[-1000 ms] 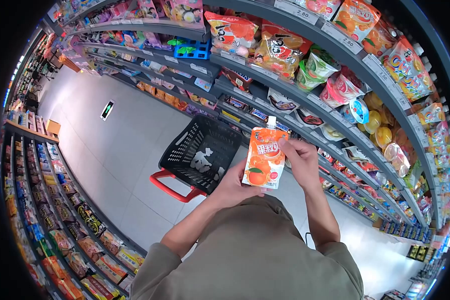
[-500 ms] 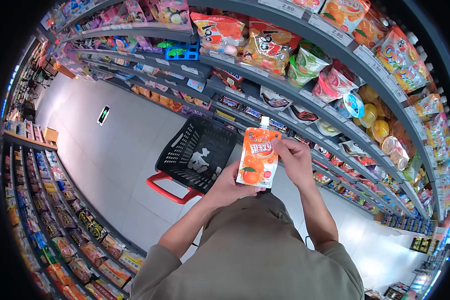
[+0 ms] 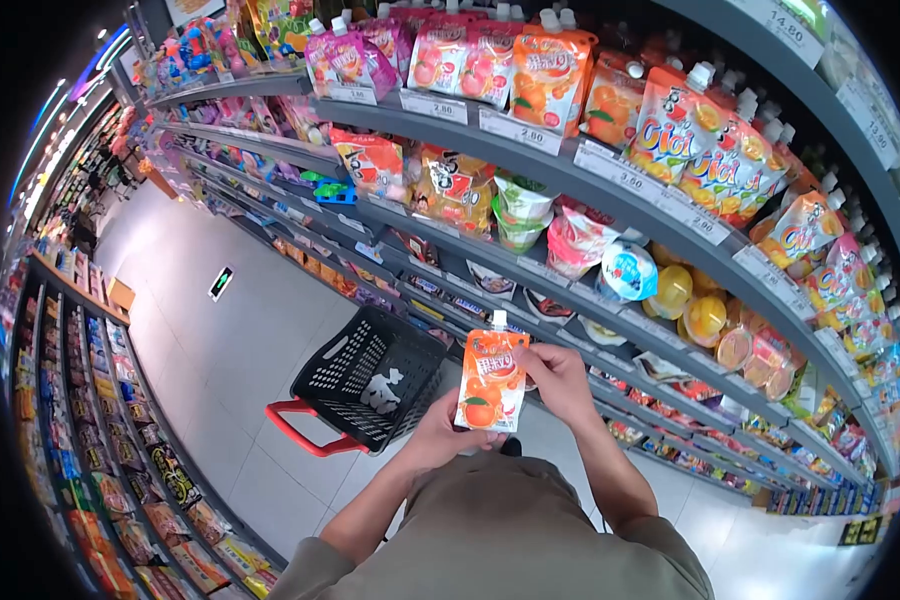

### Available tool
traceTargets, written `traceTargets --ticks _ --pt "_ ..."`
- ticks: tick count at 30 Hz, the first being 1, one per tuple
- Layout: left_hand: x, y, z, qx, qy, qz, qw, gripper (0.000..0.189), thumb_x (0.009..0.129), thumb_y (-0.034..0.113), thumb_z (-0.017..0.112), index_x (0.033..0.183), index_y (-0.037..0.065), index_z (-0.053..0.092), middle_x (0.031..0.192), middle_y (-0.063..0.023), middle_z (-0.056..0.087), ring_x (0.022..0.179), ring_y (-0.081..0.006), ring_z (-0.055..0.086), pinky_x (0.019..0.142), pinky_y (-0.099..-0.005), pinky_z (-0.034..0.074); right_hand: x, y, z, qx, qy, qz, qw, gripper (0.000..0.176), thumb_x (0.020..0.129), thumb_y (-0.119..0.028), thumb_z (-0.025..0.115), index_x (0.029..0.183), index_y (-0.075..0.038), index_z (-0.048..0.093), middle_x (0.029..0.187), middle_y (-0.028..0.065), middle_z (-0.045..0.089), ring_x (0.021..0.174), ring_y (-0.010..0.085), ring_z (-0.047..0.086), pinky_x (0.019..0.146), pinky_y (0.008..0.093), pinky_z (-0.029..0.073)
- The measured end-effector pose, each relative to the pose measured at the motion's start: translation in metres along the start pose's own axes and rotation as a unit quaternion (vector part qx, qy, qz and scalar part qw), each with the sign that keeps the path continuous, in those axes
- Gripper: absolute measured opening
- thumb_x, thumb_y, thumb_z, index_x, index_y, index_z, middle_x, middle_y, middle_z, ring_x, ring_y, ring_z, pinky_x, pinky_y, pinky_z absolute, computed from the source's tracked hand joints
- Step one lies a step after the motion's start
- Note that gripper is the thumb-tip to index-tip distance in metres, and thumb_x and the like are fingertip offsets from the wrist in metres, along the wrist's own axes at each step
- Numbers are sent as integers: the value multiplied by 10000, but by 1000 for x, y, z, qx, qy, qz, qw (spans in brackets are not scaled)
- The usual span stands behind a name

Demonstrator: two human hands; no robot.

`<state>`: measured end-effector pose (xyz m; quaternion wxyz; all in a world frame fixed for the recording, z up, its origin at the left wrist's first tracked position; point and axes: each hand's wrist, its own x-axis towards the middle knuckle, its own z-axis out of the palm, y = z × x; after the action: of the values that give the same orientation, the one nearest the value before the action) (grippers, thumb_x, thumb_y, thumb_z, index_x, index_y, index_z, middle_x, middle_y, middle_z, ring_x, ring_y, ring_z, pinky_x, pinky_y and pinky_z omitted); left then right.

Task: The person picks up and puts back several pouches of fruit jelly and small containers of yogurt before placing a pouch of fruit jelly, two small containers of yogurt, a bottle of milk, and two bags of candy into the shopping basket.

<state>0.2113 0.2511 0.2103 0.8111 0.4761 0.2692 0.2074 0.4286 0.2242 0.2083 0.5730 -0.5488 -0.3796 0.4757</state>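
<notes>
An orange and white jelly drink pouch with a white spout cap is held upright in front of my body, its printed front facing me. My left hand grips its lower left corner, fingers behind and below it. At its upper right edge, my right hand pinches the pouch between thumb and fingers. Just left of the hands, a black shopping basket with a red handle stands on the floor; some white pieces show inside it.
Similar orange pouches stand on the upper shelf ahead, beside pink and purple ones. Jelly cups and bagged sweets line the shelf below. Another snack shelf runs along the left. A green arrow sign marks the tiled floor.
My view has tilted up, so more of the upper shelf shows and the hands, pouch and basket appear lower. Both hands keep their hold on the pouch.
</notes>
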Motion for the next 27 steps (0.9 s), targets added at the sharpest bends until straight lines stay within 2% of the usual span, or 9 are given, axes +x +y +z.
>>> traceTargets --ticks 2,3,8,10,12,14,22,24,27 --pt "6 -2 14 17 3 -4 1000 530 837 -33 730 1303 36 488 1131 -76 661 980 -185 694 744 -306 579 1 -6 -21 -114 -27 -14 993 260 984 -218 646 911 16 734 732 -36 637 633 9 494 538 218 383" --pt "8 -5 19 12 13 -10 1000 528 840 -34 728 1305 38 490 1130 -65 661 980 -179 693 751 -303 576 -1 -15 -31 -144 -41 -1 989 239 974 -220 660 939 4 735 700 -59 596 605 7 461 509 224 345" --pt "13 -16 33 30 -3 26 999 570 849 -63 702 1357 20 457 1147 -72 668 1007 -169 694 765 -282 563 2 -37 -49 -117 -78 -10 990 250 957 -207 686 1024 33 707 780 -22 618 631 10 488 514 226 358" --pt "13 -22 32 12 -13 6 1000 598 851 -79 675 1388 25 433 1174 -78 657 1004 -175 693 761 -282 561 7 -33 -52 -134 -101 -35 985 271 950 -249 698 1013 13 722 815 24 681 676 42 554 570 243 426" --pt "14 -23 29 11 -19 4 1000 603 835 -87 689 1375 39 454 1168 -69 650 991 -169 689 767 -291 565 7 -45 -52 -177 -118 -40 976 262 948 -253 701 984 6 724 785 23 675 666 42 542 568 248 425" --pt "16 -22 23 9 -35 -13 999 606 835 -84 690 1378 45 454 1173 -70 649 995 -164 684 773 -293 565 8 -57 -48 -219 -162 17 962 256 945 -250 703 945 5 719 727 13 652 644 37 511 564 251 421" --pt "24 -3 -13 48 -58 -13 997 648 842 -54 710 1417 44 427 1196 -55 632 979 -125 653 790 -285 568 19 -53 -20 -241 -119 -35 963 264 954 -235 696 908 25 708 699 -28 608 632 22 477 524 243 383" --pt "27 0 -22 48 -75 -7 996 669 834 -50 719 1425 44 420 1216 -51 623 993 -118 646 788 -286 569 22 -55 -15 -230 -128 8 965 262 958 -234 692 901 21 705 709 -31 608 642 18 479 528 233 380" --pt "29 11 -31 50 -77 -20 996 668 828 -57 721 1419 43 427 1216 -48 621 992 -117 646 799 -283 564 28 -52 -6 -204 -125 17 971 260 965 -238 686 900 13 704 712 -36 607 642 13 475 527 223 372"
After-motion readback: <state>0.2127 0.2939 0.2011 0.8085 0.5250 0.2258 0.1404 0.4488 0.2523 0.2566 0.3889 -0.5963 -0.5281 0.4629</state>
